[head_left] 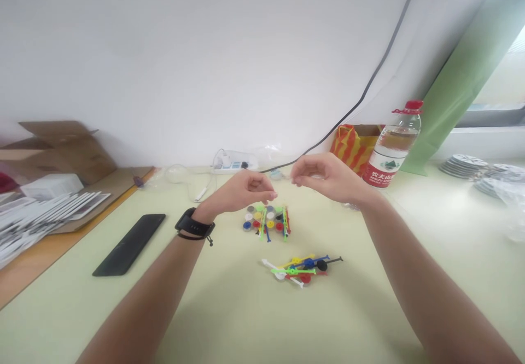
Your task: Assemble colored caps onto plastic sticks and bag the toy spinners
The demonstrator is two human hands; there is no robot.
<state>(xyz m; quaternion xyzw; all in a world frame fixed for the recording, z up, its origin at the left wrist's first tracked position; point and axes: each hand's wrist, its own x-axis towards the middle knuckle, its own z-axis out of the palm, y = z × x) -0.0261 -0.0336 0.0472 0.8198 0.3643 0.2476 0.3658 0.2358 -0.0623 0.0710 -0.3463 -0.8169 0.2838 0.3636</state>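
My left hand (250,190), with a black watch on the wrist, hovers above the table with fingers loosely curved and no object visible in it. Opposite it, my right hand (326,177) is raised a little higher, fingers bent, thumb apart, likewise showing nothing held. Below and between them lie rows of small round coloured discs (270,224) with green, red and blue plastic sticks (286,224) across them. Closer to me is a loose pile of arrow-shaped plastic spinners (293,271) in white, green, yellow, blue, red and black, with round hubs.
A black flat slab (129,245) lies at left, beside stacked white cards (45,216) and a cardboard box (69,148). Along the wall are a power strip (234,165) and dark cable (361,100). A water bottle (392,145) and stacked discs (463,166) stand at right.
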